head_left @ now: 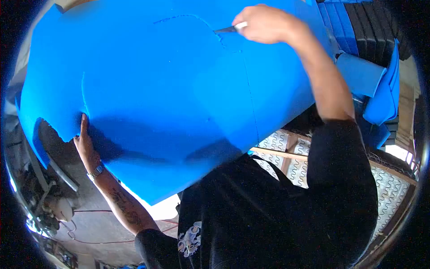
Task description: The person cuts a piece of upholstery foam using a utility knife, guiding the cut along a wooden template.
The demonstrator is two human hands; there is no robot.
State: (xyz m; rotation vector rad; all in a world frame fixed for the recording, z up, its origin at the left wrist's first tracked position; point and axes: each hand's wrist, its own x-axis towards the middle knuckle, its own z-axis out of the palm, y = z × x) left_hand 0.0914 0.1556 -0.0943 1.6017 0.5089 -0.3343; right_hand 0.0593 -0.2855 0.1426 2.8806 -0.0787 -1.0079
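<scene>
A large blue foam sheet [148, 80] spreads across most of the view. My right hand [264, 24] is closed round a knife [226, 30], whose dark blade points left. Its tip meets the foam at the end of a curved, ragged cut. My left hand [86, 145] grips the sheet's near left edge, thumb on top at the foot of a slit; the other fingers are mostly hidden. Beside it the foam has a rough, curved notch. A straight line runs down the sheet's right part.
Blue and dark foam pieces [374, 27] are stacked at the upper right, with a curled blue sheet [380, 101] below them. Wooden frames with zigzag springs [389, 190] lie at the lower right. A thin red cord [96, 242] runs over the floor at lower left.
</scene>
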